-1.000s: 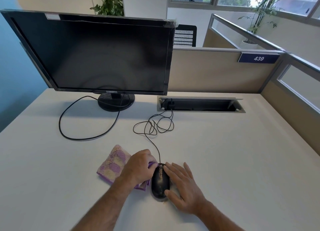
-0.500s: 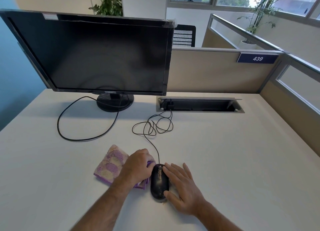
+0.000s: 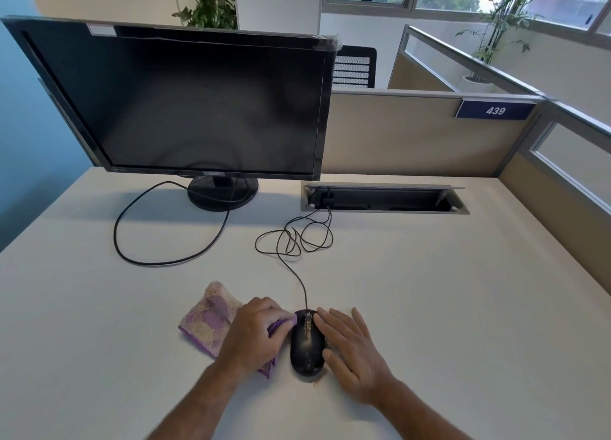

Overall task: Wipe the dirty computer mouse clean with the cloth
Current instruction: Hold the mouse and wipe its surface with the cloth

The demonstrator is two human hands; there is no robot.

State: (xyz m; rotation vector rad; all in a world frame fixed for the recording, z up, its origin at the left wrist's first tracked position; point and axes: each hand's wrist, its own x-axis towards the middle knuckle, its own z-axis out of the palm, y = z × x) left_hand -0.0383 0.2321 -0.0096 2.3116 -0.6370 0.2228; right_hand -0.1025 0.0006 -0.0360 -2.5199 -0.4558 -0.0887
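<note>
A black wired mouse (image 3: 306, 348) lies on the white desk near its front edge, with pale dirt streaked down its middle. A purple and cream cloth (image 3: 209, 320) lies just left of it. My left hand (image 3: 256, 335) rests on the cloth's right part, fingers curled and pinching a purple fold against the mouse's left front side. My right hand (image 3: 353, 347) lies flat on the desk, fingers spread, touching the mouse's right side. The mouse cable (image 3: 299, 241) runs away in loose loops.
A black monitor (image 3: 185, 102) on a round stand (image 3: 222, 193) fills the back left, its thick cable (image 3: 155, 261) looping across the desk. A recessed cable tray (image 3: 383, 201) opens at the back centre. Beige partition walls close off the back and right.
Both hands, the cloth and the mouse stay in almost the same place. The purple fold under my left fingers has crept slightly onto the mouse's front left.
</note>
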